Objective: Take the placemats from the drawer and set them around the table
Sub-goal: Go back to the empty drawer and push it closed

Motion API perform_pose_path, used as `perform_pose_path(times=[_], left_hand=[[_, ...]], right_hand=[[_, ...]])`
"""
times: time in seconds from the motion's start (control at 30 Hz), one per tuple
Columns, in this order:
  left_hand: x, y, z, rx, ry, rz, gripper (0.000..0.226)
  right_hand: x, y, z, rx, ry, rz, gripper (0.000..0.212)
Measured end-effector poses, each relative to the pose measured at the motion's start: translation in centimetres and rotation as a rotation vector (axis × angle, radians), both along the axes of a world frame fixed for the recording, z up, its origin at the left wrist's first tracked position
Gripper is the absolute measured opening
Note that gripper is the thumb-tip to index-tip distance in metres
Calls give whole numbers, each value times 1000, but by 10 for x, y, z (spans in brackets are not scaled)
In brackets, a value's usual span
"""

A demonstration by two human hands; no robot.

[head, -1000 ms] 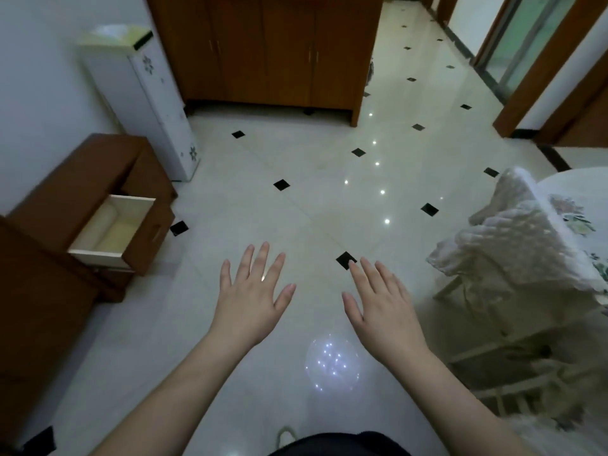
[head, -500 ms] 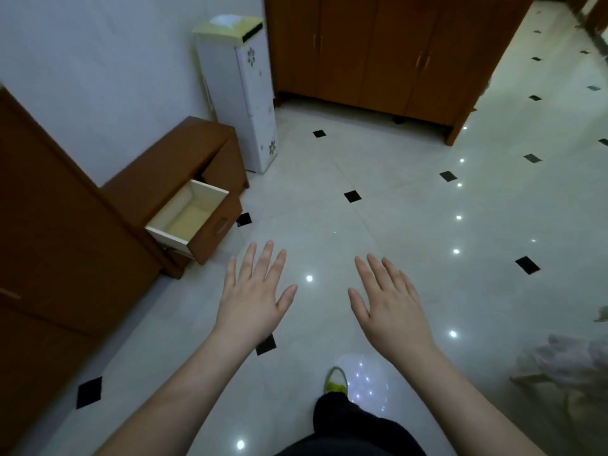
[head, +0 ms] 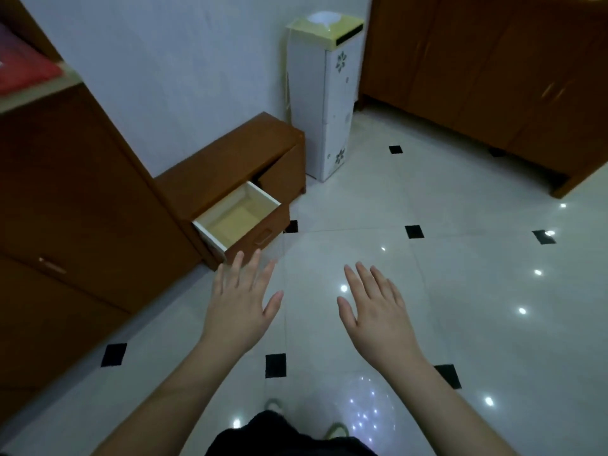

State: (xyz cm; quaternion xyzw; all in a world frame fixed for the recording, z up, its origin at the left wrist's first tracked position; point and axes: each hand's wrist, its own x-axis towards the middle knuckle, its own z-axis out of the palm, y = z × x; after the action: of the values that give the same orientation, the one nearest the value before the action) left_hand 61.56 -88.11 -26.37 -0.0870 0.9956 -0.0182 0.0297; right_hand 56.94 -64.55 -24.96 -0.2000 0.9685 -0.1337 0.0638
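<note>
**Both hands out flat, drawer hanging open just ahead**

Only the head view to go on here. The left hand (head: 241,306) is stretched forward palm down, fingers straight and fanned apart, holding nothing. The right hand (head: 378,312) is the same deal: flat, fingers straight and a bit closer together, thumb out to the side, nothing in it. Both hover over the shiny pale tiled floor (head: 460,291) with its little black diamond insets, and neither one is touching anything.

The drawer (head: 238,218) is pulled out of a low brown cabinet (head: 230,162) standing against the white wall. White inner walls, a pale yellowish bottom, brown front with a recessed handle. Left fingertips sit just below the drawer front in the frame, but apart from it. All I can see in there is the flat yellowish surface, and I honestly can't tell if that's a placemat or just the drawer bottom.

Other stuff: a tall white floral-print unit with a yellow top (head: 324,93) stands right beside the low cabinet, and a big brown wardrobe-type cabinet (head: 493,77) fills the upper right. A taller brown cabinet (head: 65,209) takes up the left side with something red (head: 26,74) on top, pretty blurry. Dark clothing and light shoes show at the bottom edge.
</note>
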Motion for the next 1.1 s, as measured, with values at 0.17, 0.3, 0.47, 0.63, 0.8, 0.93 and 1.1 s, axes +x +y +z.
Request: perform_pose_path(times=[0.17,0.3,0.47,0.63,0.8,0.93,1.1], left_hand=[[-39,-50,-18,19,-3,88,70],[-78,-93,-24,27,21,122,64],[-119,-134,-30,37,28,88,62],[-155,-163,-38,29,-35,58,61],[-195,-181,-45,65,-47,139,64],[-229,-190,-56,85,-57,218,67],[-280,-196,-63,120,-61,378,63]], right_hand=[[-61,-59,-5,7,6,129,59],[-109,-110,-4,34,14,211,59],[-156,-151,0,81,42,235,59],[-206,-184,-12,74,30,260,59],[-267,-212,-24,75,19,318,59],[-318,-238,-43,86,0,412,59],[-390,-275,-65,68,-8,605,58]])
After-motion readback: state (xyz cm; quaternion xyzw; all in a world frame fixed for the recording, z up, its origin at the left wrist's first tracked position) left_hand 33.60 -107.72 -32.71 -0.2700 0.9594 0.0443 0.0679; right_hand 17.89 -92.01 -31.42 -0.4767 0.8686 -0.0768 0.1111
